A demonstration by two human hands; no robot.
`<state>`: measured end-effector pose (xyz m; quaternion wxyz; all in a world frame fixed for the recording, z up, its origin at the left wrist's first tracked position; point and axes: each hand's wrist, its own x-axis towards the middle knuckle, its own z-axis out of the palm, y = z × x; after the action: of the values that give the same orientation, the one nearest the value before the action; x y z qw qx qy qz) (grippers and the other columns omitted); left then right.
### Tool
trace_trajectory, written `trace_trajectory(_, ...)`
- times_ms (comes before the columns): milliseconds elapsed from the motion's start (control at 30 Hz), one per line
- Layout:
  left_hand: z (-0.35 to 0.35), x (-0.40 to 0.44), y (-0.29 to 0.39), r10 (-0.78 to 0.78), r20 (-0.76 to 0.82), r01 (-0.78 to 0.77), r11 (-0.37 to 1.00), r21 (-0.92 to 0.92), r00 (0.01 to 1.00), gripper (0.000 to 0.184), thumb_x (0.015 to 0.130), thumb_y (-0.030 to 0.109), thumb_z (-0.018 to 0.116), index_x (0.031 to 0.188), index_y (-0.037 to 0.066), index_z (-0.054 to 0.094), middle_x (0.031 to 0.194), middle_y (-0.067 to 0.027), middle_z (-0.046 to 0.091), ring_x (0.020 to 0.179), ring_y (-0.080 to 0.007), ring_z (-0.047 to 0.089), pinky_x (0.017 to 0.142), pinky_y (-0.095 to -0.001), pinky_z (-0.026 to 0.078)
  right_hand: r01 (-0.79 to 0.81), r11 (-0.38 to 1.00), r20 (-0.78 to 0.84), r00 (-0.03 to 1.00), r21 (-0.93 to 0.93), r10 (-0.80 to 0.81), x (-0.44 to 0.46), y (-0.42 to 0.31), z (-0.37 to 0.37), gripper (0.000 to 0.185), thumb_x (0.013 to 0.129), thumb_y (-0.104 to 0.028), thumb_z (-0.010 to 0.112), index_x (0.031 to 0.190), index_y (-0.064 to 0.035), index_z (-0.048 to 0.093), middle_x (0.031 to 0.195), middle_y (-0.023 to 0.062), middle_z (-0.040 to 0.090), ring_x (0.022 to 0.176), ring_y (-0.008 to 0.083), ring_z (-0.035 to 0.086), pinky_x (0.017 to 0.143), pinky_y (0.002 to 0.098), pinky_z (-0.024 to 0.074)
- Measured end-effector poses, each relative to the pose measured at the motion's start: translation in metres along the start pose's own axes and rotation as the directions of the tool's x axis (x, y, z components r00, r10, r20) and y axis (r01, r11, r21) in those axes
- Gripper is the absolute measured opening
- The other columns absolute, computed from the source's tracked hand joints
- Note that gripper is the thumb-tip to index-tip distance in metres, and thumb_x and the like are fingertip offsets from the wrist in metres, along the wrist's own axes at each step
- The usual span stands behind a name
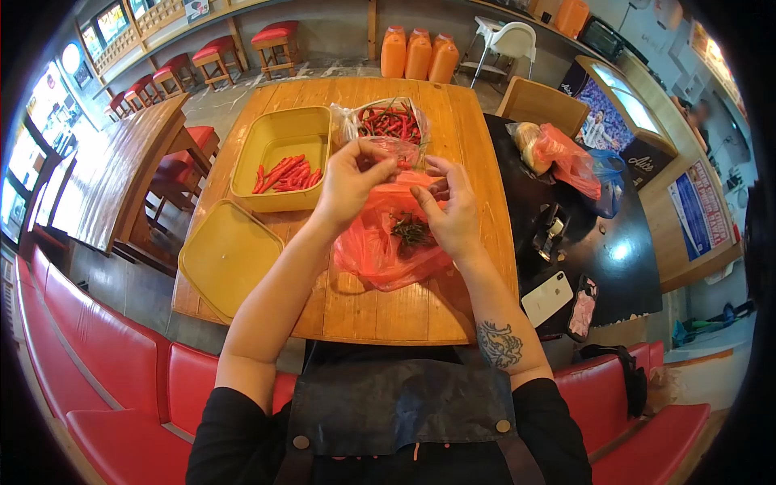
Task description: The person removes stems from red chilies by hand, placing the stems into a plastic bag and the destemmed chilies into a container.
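Note:
My left hand [356, 184] is closed in a pinch above the table, with a small bit of red chili showing at its fingertips. Facing it, my right hand [453, 208] has its thumb and fingers bent together; anything between them is too small to name. Below both hands lies a translucent red plastic bag [364, 246] with a heap of green chili stems [412, 231] on it. Behind them, a clear plastic bag holds many red chilies [392, 123]. More red chilies [289, 175] lie in a yellow plastic tub [242, 158] at the left.
The tub's yellow lid [226, 263] lies flat on the wooden table [323, 319]. On the black table at the right are a white phone [547, 298], a pink-cased phone [583, 309] and filled bags [566, 158]. Red bench seats [121, 428] border my near side.

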<state>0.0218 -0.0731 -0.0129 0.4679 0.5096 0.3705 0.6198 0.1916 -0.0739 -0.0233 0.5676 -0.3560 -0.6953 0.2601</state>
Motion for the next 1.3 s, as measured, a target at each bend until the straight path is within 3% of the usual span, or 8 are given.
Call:
trace_trajectory(167,-0.004,-0.020,-0.009,-0.070,0.063,0.070,0.998,0.000,0.996,0.015,0.086,0.005,0.067,0.098,0.001,0.058,0.090,-0.0054,0.064,0.079,-0.0110,0.062,0.074,-0.0248,0.052,0.100,0.993,0.131,0.987,-0.064,-0.091,-0.002,0.010,-0.003,0.011,0.080,-0.002,0.067,0.091,-0.0015,0.063,0.079,0.0118,0.058,0.067,0.0236,0.058,0.062,0.0313,0.0467)
trace_trajectory(233,-0.001,-0.021,-0.006,-0.033,0.080,0.008,0.956,0.293,0.996,0.017,0.085,0.005,0.067,0.100,0.000,0.061,0.090,-0.0045,0.065,0.079,-0.0092,0.061,0.074,-0.0237,0.051,0.149,0.986,0.115,0.983,-0.070,-0.141,-0.001,0.009,-0.003,0.006,0.081,-0.001,0.066,0.086,-0.0017,0.062,0.076,0.0115,0.058,0.067,0.0244,0.058,0.060,0.0312,0.0455)
trace_trajectory(333,0.000,-0.022,-0.008,-0.046,0.125,-0.001,0.936,0.351,0.991,0.018,0.084,0.006,0.069,0.100,0.000,0.063,0.088,-0.0036,0.066,0.078,-0.0078,0.060,0.073,-0.0231,0.050,0.100,0.992,0.123,0.988,-0.072,-0.090,-0.002,0.010,-0.002,0.006,0.081,-0.003,0.066,0.085,-0.0012,0.062,0.076,0.0108,0.058,0.066,0.0212,0.058,0.060,0.0298,0.0450)
trace_trajectory(467,-0.006,-0.020,-0.005,-0.177,0.125,0.139,0.953,0.267,0.976,0.014,0.084,0.006,0.068,0.095,-0.001,0.065,0.088,-0.0059,0.068,0.080,-0.0102,0.063,0.070,-0.0238,0.051,-0.169,0.985,0.218,0.963,0.037,0.157,-0.003,0.018,-0.004,0.005,0.085,-0.005,0.064,0.085,-0.0012,0.061,0.075,0.0061,0.059,0.066,0.0143,0.056,0.059,0.0279,0.0449)
trace_trajectory(533,-0.008,-0.019,-0.006,-0.184,0.174,0.157,0.974,0.162,0.967,0.016,0.083,0.006,0.069,0.097,-0.001,0.064,0.086,-0.0049,0.067,0.078,-0.0104,0.063,0.073,-0.0246,0.052,-0.353,0.899,0.330,0.907,0.259,0.261,-0.001,0.020,-0.006,0.006,0.088,-0.006,0.062,0.085,-0.0012,0.061,0.076,0.0019,0.060,0.068,0.0088,0.055,0.061,0.0250,0.0460)
trace_trajectory(833,-0.014,-0.019,-0.009,-0.236,0.274,0.260,0.964,-0.054,0.932,0.014,0.084,0.005,0.068,0.095,-0.001,0.063,0.088,-0.0066,0.067,0.078,-0.0130,0.065,0.072,-0.0264,0.054,-0.624,0.560,0.564,0.767,0.545,0.306,0.002,0.017,-0.016,0.008,0.090,-0.010,0.062,0.089,-0.0023,0.060,0.079,0.0021,0.061,0.070,0.0089,0.056,0.065,0.0217,0.0476)
trace_trajectory(967,-0.017,-0.018,-0.001,-0.229,0.300,0.258,0.964,-0.060,0.926,0.014,0.084,0.005,0.068,0.095,-0.001,0.063,0.088,-0.0062,0.067,0.077,-0.0125,0.064,0.073,-0.0264,0.053,-0.645,0.483,0.575,0.758,0.592,0.308,0.002,0.013,-0.015,0.008,0.089,-0.011,0.062,0.089,-0.0026,0.060,0.079,0.0017,0.060,0.069,0.0091,0.056,0.065,0.0217,0.0470)
trace_trajectory(1300,-0.029,-0.017,0.028,-0.123,0.224,0.092,0.985,0.147,0.967,0.012,0.085,0.005,0.065,0.095,-0.002,0.065,0.083,-0.0057,0.067,0.073,-0.0107,0.061,0.070,-0.0248,0.051,-0.563,0.604,0.552,0.801,0.564,0.231,0.002,0.012,-0.015,0.009,0.089,-0.010,0.062,0.089,-0.0018,0.060,0.077,0.0009,0.059,0.071,0.0087,0.054,0.066,0.0228,0.0453)
